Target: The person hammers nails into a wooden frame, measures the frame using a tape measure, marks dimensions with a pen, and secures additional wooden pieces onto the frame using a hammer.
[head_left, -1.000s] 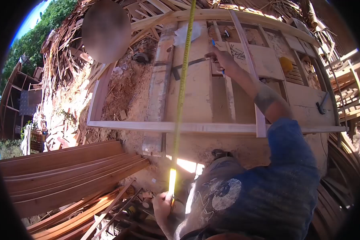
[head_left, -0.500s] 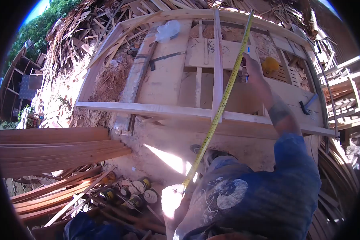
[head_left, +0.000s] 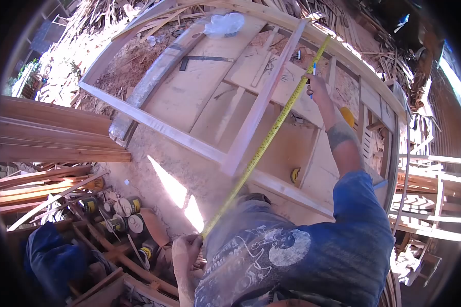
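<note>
A yellow tape measure blade [head_left: 271, 137] runs diagonally over a pale wooden frame [head_left: 164, 123]. My left hand [head_left: 187, 250], low in the view, is closed on the blade's near end. Farther out, my right hand [head_left: 318, 88] is closed around a slim blue pen [head_left: 313, 69] and sits right beside the blade near its far end. I cannot tell whether those fingers also pinch the blade. A loose-looking wooden bar [head_left: 264, 97] crosses the frame just left of the blade.
Boards [head_left: 200, 87] and a dark metal square [head_left: 205, 59] lie inside the frame, with a clear plastic bag [head_left: 224, 24] at its far side. Stacked planks [head_left: 56, 130] stand at left. Several cans [head_left: 128, 205] and a blue cloth [head_left: 54, 261] are at lower left.
My view has turned, so the frame appears tilted. The crossing bar's near end now sits away from the tape blade. Both hands keep their holds, and my right hand stays beside the blade.
</note>
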### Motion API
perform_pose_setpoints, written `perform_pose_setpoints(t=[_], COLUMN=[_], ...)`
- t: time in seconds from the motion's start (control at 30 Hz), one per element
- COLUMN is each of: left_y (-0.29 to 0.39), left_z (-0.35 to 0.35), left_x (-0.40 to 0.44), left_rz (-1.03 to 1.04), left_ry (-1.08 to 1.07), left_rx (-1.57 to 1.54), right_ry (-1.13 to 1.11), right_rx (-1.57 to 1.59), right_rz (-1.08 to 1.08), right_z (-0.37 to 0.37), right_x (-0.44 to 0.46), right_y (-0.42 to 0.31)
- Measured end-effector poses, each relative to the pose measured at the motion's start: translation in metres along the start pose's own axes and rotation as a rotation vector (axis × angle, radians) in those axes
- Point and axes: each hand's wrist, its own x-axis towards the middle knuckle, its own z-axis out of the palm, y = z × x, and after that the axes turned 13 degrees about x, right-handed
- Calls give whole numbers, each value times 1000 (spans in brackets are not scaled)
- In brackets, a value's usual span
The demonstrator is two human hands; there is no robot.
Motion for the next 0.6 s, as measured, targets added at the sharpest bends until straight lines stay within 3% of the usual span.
perform_pose_setpoints(t=[0.23, 0.6], left_y=[118, 172], left_z=[13, 15], left_x=[28, 55], left_rz=[-82, -93], left_ry=[46, 43], left_rx=[39, 44], right_ry=[175, 33], right_rx=[-196, -211], right_rz=[-82, -51], right_z=[30, 35], right_x=[122, 208], right_y=[2, 23])
